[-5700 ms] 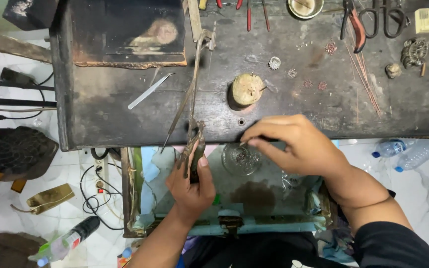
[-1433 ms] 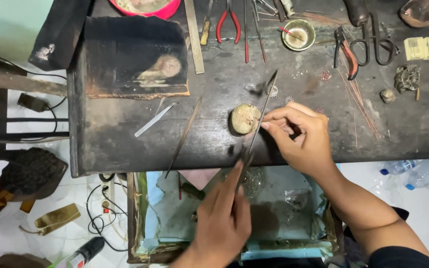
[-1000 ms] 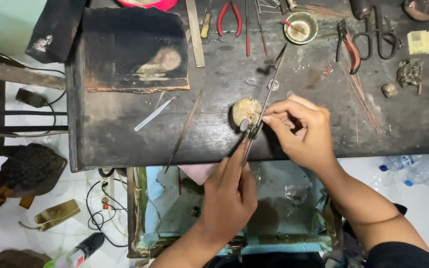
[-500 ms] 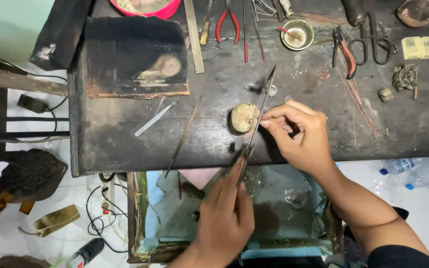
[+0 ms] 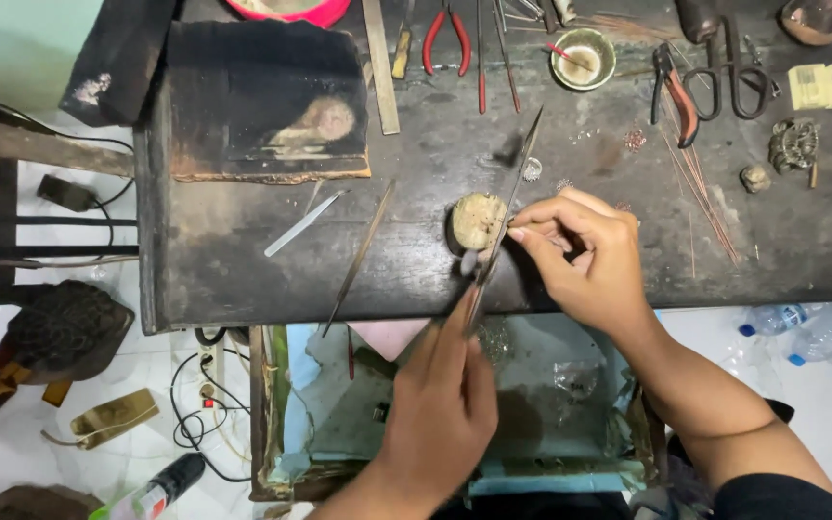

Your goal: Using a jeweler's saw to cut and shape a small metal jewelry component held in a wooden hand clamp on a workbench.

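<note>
While left hand (image 5: 440, 409) grips the long file (image 5: 503, 226), right hand (image 5: 589, 255) pinches a tiny workpiece against the round wooden peg (image 5: 477, 221); keep strokes short, piece braced.

Both your left hand (image 5: 440, 414) and your right hand (image 5: 585, 255) are bare, with no gloves, rings or watch showing, your forearms are uncovered, and only at the lower right corner does a dark sleeve (image 5: 787, 496) cover your right upper arm.
</note>
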